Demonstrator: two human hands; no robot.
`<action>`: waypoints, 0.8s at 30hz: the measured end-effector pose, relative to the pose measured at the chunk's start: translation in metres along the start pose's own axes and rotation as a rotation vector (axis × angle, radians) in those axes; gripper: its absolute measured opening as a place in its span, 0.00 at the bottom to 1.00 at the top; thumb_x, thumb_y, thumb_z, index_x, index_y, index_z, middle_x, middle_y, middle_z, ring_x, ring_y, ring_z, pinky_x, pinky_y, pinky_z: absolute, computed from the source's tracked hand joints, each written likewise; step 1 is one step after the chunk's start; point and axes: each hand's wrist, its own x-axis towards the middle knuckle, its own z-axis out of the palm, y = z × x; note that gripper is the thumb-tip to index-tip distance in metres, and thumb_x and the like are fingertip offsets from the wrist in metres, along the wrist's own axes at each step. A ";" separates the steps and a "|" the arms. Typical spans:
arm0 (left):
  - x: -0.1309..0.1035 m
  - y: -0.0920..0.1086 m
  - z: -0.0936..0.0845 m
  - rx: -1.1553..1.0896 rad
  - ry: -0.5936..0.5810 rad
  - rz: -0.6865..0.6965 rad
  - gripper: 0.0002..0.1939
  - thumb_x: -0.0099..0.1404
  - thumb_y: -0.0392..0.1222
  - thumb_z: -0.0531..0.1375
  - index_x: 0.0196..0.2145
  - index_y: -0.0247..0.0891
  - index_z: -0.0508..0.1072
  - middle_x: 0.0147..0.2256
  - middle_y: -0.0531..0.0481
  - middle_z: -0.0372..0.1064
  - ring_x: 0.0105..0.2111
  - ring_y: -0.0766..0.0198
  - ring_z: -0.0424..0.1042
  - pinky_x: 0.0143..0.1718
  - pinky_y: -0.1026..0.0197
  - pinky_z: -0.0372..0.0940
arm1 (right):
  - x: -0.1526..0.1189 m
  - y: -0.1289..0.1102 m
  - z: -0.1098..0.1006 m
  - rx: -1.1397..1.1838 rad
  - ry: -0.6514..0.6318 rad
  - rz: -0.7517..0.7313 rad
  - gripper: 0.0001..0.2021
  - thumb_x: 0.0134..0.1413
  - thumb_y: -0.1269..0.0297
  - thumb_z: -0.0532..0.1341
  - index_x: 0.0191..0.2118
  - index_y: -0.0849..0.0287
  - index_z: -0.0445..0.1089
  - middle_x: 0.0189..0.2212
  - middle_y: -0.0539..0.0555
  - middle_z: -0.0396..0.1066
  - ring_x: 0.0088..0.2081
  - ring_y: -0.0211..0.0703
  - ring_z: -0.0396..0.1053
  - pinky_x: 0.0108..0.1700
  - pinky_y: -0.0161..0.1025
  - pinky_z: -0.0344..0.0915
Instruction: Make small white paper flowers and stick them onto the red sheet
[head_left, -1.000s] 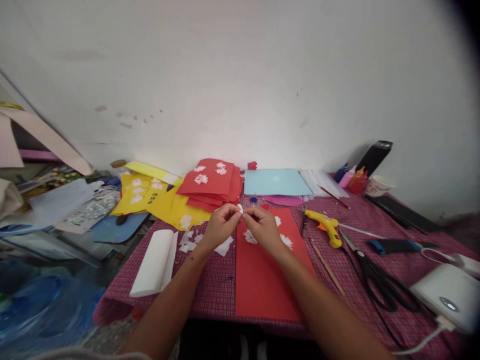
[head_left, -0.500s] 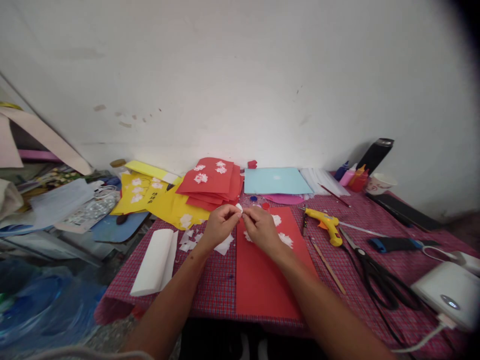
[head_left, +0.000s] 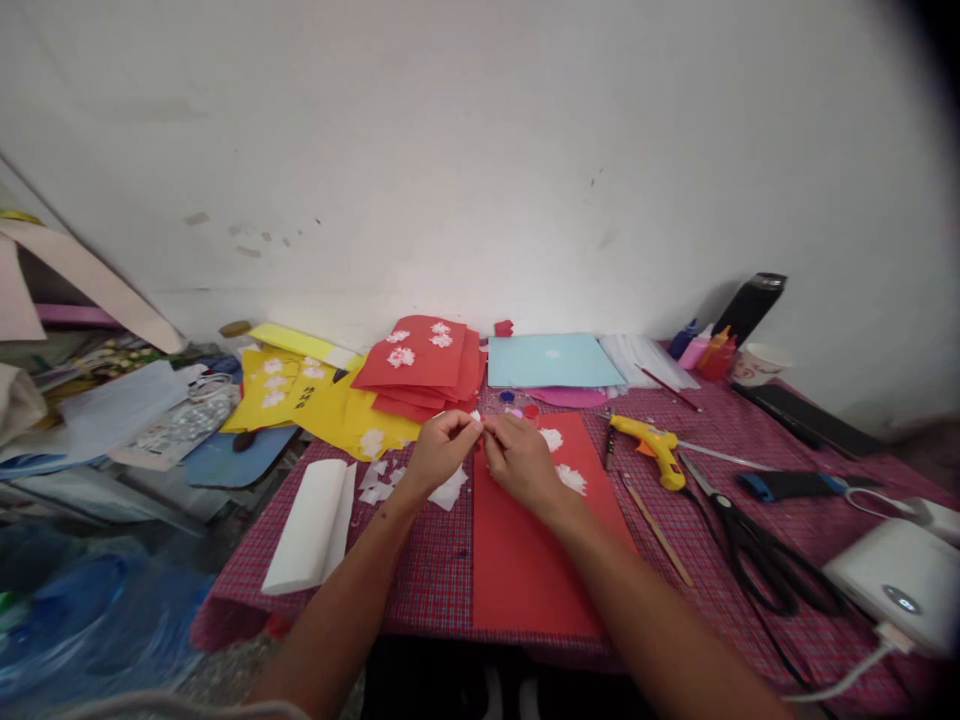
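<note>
A small white piece of paper is pinched at the fingertips, and only its upper edge shows. My left hand is closed on it from the left. Fingertip to fingertip with it, my right hand is closed on the same piece, over a red paper sheet. White paper flowers lie on the sheet's upper part, some partly hidden by my right hand. Loose white paper scraps and a larger white square are on the tablecloth beside my left forearm.
Folded white paper lies at left. Red cards and yellow sheets are stacked behind my hands, beside light blue paper. A yellow glue gun, black-handled scissors, a wooden stick and a white power bank lie at right.
My fingertips have shifted slightly while still pinching the white paper, and less of it shows above them now. The things on the table have stayed in place.
</note>
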 end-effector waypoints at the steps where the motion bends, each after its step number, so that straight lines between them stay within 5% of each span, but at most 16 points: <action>1: 0.000 0.000 0.000 -0.020 0.001 -0.010 0.12 0.64 0.45 0.58 0.28 0.35 0.72 0.25 0.53 0.68 0.27 0.68 0.65 0.30 0.66 0.60 | 0.000 0.000 0.000 -0.002 0.000 0.000 0.10 0.62 0.71 0.53 0.34 0.58 0.71 0.31 0.56 0.71 0.36 0.45 0.68 0.40 0.39 0.62; 12: 0.000 -0.001 0.004 -0.309 0.020 -0.159 0.10 0.61 0.43 0.60 0.27 0.35 0.73 0.24 0.52 0.69 0.25 0.67 0.68 0.30 0.65 0.63 | 0.000 -0.005 0.000 0.148 0.071 0.132 0.06 0.59 0.69 0.57 0.37 0.57 0.71 0.31 0.53 0.73 0.33 0.43 0.69 0.36 0.38 0.61; 24: 0.001 0.004 0.001 -0.155 0.038 -0.129 0.11 0.61 0.45 0.61 0.27 0.35 0.76 0.24 0.51 0.71 0.26 0.67 0.68 0.29 0.65 0.62 | 0.001 -0.008 -0.002 0.193 0.074 0.145 0.08 0.58 0.68 0.57 0.38 0.57 0.74 0.32 0.54 0.76 0.34 0.44 0.71 0.38 0.39 0.62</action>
